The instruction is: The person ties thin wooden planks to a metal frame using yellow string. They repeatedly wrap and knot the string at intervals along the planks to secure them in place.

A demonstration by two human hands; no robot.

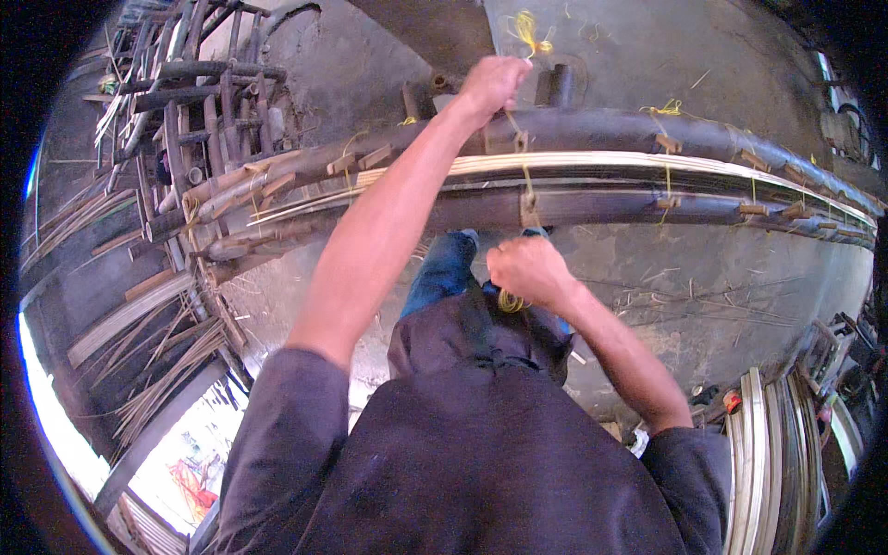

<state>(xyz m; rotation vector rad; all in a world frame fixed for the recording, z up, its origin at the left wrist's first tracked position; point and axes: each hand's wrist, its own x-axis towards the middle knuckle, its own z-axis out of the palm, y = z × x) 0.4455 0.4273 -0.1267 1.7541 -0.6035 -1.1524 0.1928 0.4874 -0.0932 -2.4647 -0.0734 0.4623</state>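
My left hand [499,85] reaches out over the far dark pole [606,127], closed in a fist. From its fingers a tuft of yellow cord [527,39] sticks out on the far side. My right hand [530,268] is also closed, on the near side of the near dark pole [472,209], with a coil of yellow cord [511,302] hanging below it. Between the two poles lies a long bundle of pale, thin strips [592,161]. Yellow ties cross the bundle, and small wooden pegs [668,203] stick out along the poles. My fingers hide the cord's gripped parts.
At the far left stands a rack of dark poles [194,97]. Loose thin strips [171,379] lie at the left, and long pale slats [754,444] are stacked at the lower right. Scraps litter the concrete floor [703,277]. My knees are close to the near pole.
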